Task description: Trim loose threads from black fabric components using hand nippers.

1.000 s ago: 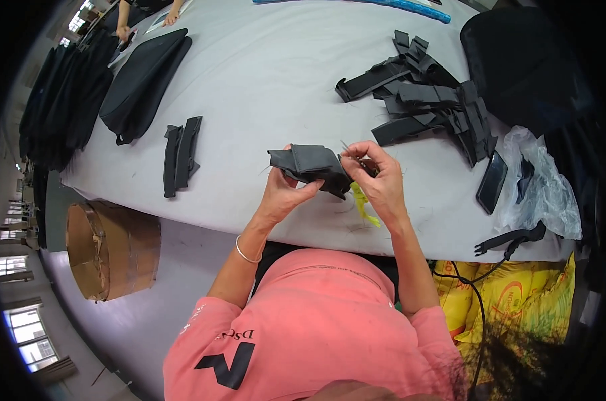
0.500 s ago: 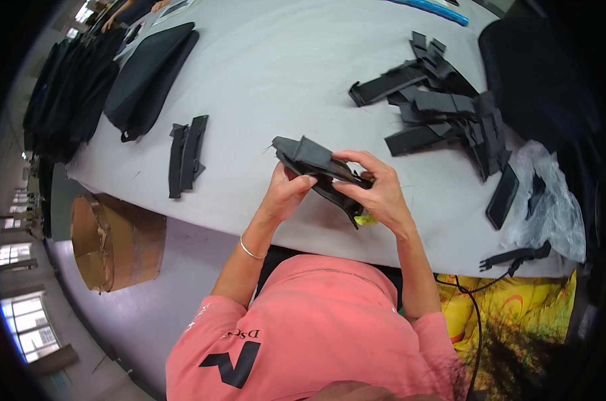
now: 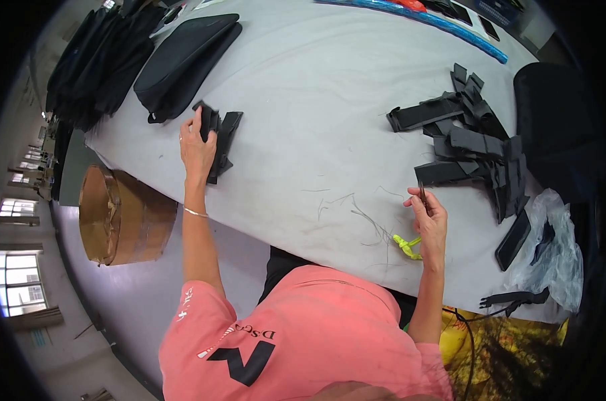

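Small stack of flat black fabric pieces [image 3: 217, 137] pressed under left hand [image 3: 197, 144]; thin dark tool [image 3: 423, 198] pinched in right hand [image 3: 428, 220].

Black fabric pieces [image 3: 216, 137] and black straps [image 3: 470, 144] lie on a pale grey bench [image 3: 316, 100], beside a neon yellow-green tool [image 3: 407, 246], a brown cardboard drum [image 3: 119, 217], a blue strip [image 3: 443, 25] and a plain coral-pink shirt [image 3: 303, 334].
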{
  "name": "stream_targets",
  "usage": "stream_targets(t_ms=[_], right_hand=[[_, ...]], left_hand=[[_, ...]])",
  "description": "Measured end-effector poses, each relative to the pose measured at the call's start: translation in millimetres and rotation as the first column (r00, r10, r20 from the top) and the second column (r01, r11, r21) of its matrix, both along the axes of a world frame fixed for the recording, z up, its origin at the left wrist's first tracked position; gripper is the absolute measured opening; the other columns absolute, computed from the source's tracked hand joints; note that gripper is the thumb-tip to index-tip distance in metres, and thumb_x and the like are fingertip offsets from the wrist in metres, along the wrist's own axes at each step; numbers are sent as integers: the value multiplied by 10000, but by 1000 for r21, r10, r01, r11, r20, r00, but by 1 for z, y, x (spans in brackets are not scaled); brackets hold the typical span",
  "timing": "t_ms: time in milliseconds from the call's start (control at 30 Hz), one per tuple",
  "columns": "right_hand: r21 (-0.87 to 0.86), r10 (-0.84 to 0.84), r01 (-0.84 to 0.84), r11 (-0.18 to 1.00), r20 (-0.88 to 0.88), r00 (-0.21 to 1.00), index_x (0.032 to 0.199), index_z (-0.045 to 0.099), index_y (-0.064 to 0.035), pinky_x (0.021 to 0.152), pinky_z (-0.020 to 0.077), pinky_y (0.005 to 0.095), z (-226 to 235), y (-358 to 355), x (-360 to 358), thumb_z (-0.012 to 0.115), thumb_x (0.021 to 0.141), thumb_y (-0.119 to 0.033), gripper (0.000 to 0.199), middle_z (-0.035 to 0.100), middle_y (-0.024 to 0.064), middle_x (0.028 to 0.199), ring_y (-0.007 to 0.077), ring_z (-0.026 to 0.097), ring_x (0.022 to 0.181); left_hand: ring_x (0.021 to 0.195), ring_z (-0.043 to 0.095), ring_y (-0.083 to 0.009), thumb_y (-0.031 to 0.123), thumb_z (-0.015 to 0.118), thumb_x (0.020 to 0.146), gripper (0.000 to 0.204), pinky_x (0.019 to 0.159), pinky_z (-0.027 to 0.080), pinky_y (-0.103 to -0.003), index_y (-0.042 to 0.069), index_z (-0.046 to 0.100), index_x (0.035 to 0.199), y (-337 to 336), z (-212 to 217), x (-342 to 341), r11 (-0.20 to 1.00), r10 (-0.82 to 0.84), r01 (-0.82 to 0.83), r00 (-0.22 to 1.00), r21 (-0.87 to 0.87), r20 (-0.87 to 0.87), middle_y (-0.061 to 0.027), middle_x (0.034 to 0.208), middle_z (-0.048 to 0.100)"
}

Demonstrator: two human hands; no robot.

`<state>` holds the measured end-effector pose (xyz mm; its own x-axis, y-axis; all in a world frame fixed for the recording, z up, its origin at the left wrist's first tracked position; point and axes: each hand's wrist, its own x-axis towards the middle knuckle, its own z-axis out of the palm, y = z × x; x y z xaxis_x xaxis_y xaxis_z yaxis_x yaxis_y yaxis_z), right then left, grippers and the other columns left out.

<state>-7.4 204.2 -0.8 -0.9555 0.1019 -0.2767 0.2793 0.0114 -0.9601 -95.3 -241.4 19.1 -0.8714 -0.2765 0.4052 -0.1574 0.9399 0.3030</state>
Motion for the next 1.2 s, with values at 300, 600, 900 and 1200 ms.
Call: stream_targets(t_ms=[300,600,900,1200], right_hand=[[-117,-235,225,967,-75,969,1092,620,-25,455,254,176,14,39,8,532,951,-192,236,598,8,775,6,311,508],[-129,-394,373,919,-240,887,1047,625,-37,484,292,180,14,70,-7,529,965,-241,240,605,17,823,15,354,539],[385,-189,462,799,-569,801,1057,650,-113,783,480,332,-3,72,-71,648,729,-16,343,577,62,988,215,594,883],[764,-25,446,467,-493,870,973,669,-149,714,505,404,3,79,-107,646,731,6,287,568,31,1016,324,626,805]], left_hand=[[1348,270,-393,238,563,886,560,1028,247,-609,108,383,1401,25,-51,0,981,-32,57,990,-184,138,-167,1471,310],[1393,238,-337,360,622,836,558,1079,156,-622,190,475,1346,279,-58,95,225,-946,961,177,158,272,-46,1484,343],[952,612,-120,168,564,923,315,863,474,-287,44,605,1210,307,-25,117,-20,-953,169,-302,985,32,-117,1077,666],[964,615,-168,122,513,952,309,894,485,-305,-36,557,1214,284,-24,88,-203,-931,-83,326,976,-166,-130,1065,650]])
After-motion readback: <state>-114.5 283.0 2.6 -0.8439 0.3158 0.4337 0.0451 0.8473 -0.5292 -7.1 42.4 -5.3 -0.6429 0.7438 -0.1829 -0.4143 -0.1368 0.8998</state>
